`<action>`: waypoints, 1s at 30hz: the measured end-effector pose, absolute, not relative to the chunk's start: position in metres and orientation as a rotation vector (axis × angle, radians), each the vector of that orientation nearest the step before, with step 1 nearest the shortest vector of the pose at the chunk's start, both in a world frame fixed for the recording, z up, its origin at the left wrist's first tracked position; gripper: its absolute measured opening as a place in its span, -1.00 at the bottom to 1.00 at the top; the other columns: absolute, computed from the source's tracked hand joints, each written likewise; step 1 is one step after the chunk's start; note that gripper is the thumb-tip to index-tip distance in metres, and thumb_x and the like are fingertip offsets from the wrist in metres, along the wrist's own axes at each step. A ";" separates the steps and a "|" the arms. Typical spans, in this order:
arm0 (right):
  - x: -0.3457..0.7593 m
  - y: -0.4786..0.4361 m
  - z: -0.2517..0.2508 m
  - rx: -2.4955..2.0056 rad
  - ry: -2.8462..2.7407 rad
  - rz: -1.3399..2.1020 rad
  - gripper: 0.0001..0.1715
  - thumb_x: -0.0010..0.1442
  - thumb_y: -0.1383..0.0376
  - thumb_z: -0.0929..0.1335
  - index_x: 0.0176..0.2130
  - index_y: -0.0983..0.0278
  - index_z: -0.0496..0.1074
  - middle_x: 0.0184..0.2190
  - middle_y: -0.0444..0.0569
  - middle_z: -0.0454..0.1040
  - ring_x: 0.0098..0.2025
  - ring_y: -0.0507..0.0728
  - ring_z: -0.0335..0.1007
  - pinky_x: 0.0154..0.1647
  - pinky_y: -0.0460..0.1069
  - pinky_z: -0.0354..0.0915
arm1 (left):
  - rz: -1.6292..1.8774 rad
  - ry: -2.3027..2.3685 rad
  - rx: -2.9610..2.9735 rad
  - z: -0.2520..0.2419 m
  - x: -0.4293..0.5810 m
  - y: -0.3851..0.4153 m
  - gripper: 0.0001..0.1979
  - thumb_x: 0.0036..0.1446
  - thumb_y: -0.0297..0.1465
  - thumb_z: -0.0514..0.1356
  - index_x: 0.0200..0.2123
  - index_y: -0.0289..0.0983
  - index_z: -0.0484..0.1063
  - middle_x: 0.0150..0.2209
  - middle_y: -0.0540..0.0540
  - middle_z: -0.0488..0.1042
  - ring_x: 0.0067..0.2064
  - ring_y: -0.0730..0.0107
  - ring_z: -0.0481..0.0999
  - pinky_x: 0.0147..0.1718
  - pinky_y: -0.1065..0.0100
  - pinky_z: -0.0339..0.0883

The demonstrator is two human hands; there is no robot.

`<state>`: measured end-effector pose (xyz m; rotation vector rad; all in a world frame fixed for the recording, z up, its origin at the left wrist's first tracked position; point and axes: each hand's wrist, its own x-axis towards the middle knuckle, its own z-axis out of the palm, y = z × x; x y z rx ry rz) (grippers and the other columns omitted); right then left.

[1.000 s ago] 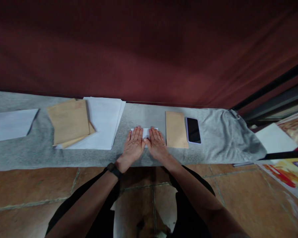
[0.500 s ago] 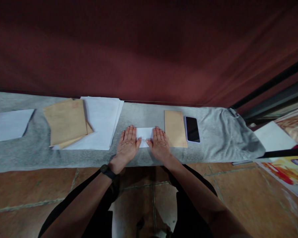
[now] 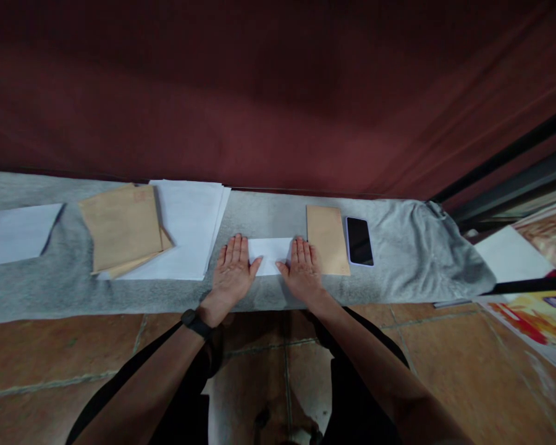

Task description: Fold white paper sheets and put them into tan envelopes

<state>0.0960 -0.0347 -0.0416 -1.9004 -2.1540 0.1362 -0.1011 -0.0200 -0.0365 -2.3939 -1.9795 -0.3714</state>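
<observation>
White paper (image 3: 271, 250), small, lying flat on the grey cloth (image 3: 401, 247), directly in front of the person, between the two hands. Left hand (image 3: 231, 269) palm down at its left end, right hand (image 3: 302, 270) palm down at its right end. Hands are apart, both flat, fingers straight and pointing away from the body, thumbs angled in over the paper with a gap between the tips. How far the paper runs under each palm: cannot tell. Brown envelope (image 3: 328, 238) just right of the right hand; that hand covers its near left corner in this view, contact unclear. Phone (image 3: 360, 241) just beside the envelope, dark screen up, pale purple edge. Going left: stack of white sheets (image 3: 189, 228) near the left hand, slightly fanned at its right edge, with brown envelopes (image 3: 123, 228) overlapping on its left part, skewed to each other. Another white sheet (image 3: 16, 233) farther left, cut off by the frame. Dark band (image 3: 197, 322) on the left wrist. Dark red fabric (image 3: 259, 123) behind the cloth, brown tile floor (image 3: 167, 364) below. Far right, off the cloth's end: white card (image 3: 514, 256), and a red-yellow print (image 3: 542, 318) below it.
</observation>
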 end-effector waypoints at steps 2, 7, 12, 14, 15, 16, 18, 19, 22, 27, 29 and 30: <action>0.098 -0.035 -0.041 -1.898 -2.164 0.129 -0.09 0.47 -0.03 0.16 0.44 0.62 -0.03 0.47 0.41 -0.08 0.52 0.40 -0.19 0.48 0.35 -0.21 | -0.375 -1.981 -2.390 -0.036 -0.102 -0.020 -0.24 0.41 -0.08 -0.16 0.42 -0.57 0.05 0.44 -0.46 0.07 0.48 -0.08 0.02 0.40 -0.07 -0.01; 0.100 -0.036 -0.039 -1.909 -2.172 0.116 -0.08 0.46 -0.03 0.18 0.43 0.63 -0.02 0.47 0.40 -0.08 0.52 0.42 -0.21 0.49 0.34 -0.22 | -0.395 -1.977 -2.391 -0.035 -0.104 -0.021 -0.23 0.41 -0.06 -0.16 0.42 -0.56 0.04 0.44 -0.46 0.07 0.48 -0.09 0.03 0.39 -0.08 0.00; 0.099 -0.038 -0.034 -1.881 -2.128 0.118 -0.10 0.47 -0.02 0.17 0.45 0.58 -0.04 0.48 0.39 -0.09 0.52 0.41 -0.22 0.48 0.36 -0.19 | -0.468 -1.988 -2.359 -0.031 -0.104 -0.026 -0.22 0.41 -0.05 -0.15 0.43 -0.54 0.02 0.43 -0.48 0.06 0.49 -0.10 0.00 0.40 -0.13 -0.03; 0.097 -0.041 -0.031 -1.813 -2.171 0.140 -0.13 0.48 -0.02 0.15 0.46 0.53 -0.04 0.49 0.34 -0.08 0.52 0.37 -0.19 0.49 0.33 -0.15 | -0.478 -1.929 -2.415 -0.028 -0.101 -0.031 -0.24 0.41 -0.08 -0.13 0.44 -0.53 0.00 0.45 -0.45 0.05 0.50 -0.07 -0.03 0.41 -0.12 -0.05; 0.095 -0.043 -0.030 -1.763 -2.214 0.161 -0.15 0.48 -0.01 0.14 0.46 0.51 -0.03 0.49 0.30 -0.08 0.52 0.35 -0.18 0.49 0.31 -0.13 | -0.467 -1.879 -2.472 -0.027 -0.099 -0.034 -0.27 0.42 -0.10 -0.12 0.44 -0.51 0.00 0.46 -0.42 0.04 0.50 -0.04 -0.05 0.42 -0.09 -0.06; 0.094 -0.046 -0.029 -1.709 -2.265 0.187 -0.17 0.49 -0.01 0.13 0.46 0.48 0.00 0.49 0.26 -0.07 0.52 0.32 -0.17 0.50 0.28 -0.12 | -0.447 -1.820 -2.538 -0.026 -0.097 -0.037 -0.30 0.42 -0.14 -0.12 0.45 -0.48 0.00 0.46 -0.37 0.04 0.50 0.00 -0.05 0.43 -0.06 -0.07; 0.092 -0.051 -0.027 -1.613 -2.358 0.238 -0.21 0.49 -0.01 0.13 0.45 0.42 0.04 0.50 0.19 -0.05 0.52 0.29 -0.15 0.50 0.25 -0.10 | -0.388 -1.711 -2.660 -0.025 -0.094 -0.043 -0.35 0.41 -0.21 -0.10 0.45 -0.42 0.02 0.47 -0.29 0.04 0.51 0.08 -0.06 0.44 -0.01 -0.09; 0.091 -0.053 -0.027 -1.580 -2.392 0.257 -0.23 0.49 -0.01 0.13 0.45 0.40 0.06 0.49 0.17 -0.04 0.52 0.27 -0.15 0.50 0.24 -0.10 | -0.359 -1.672 -2.701 -0.025 -0.093 -0.045 -0.36 0.41 -0.24 -0.09 0.45 -0.40 0.03 0.48 -0.27 0.04 0.51 0.10 -0.06 0.44 0.00 -0.09; 0.093 -0.057 -0.030 -1.554 -2.428 0.269 -0.22 0.48 -0.04 0.15 0.44 0.38 0.07 0.49 0.17 -0.01 0.52 0.26 -0.13 0.51 0.26 -0.11 | -0.314 -1.626 -2.742 -0.026 -0.094 -0.047 -0.35 0.38 -0.23 -0.03 0.44 -0.39 0.05 0.47 -0.28 0.05 0.50 0.10 -0.03 0.44 0.00 -0.07; 0.102 -0.056 -0.035 -1.584 -2.391 0.199 -0.18 0.47 -0.01 0.18 0.45 0.45 0.04 0.48 0.24 0.00 0.52 0.29 -0.13 0.51 0.27 -0.12 | -0.289 -1.639 -2.702 -0.024 -0.101 -0.044 -0.32 0.39 -0.12 -0.03 0.42 -0.39 0.10 0.45 -0.32 0.09 0.48 0.07 0.06 0.42 0.01 -0.04; 0.105 -0.055 -0.035 -1.600 -2.383 0.194 -0.17 0.47 -0.01 0.18 0.45 0.48 0.03 0.48 0.26 0.00 0.52 0.31 -0.13 0.51 0.28 -0.11 | -0.264 -1.641 -2.704 -0.023 -0.104 -0.041 -0.34 0.39 -0.12 -0.03 0.41 -0.39 0.13 0.44 -0.33 0.12 0.47 0.08 0.09 0.42 0.02 -0.01; 0.106 -0.055 -0.036 -1.612 -2.379 0.197 -0.17 0.47 -0.01 0.18 0.45 0.49 0.03 0.48 0.26 0.00 0.52 0.31 -0.13 0.51 0.28 -0.11 | -0.250 -1.639 -2.713 -0.023 -0.106 -0.039 -0.35 0.40 -0.13 -0.03 0.40 -0.40 0.15 0.43 -0.33 0.14 0.46 0.08 0.11 0.41 0.03 0.01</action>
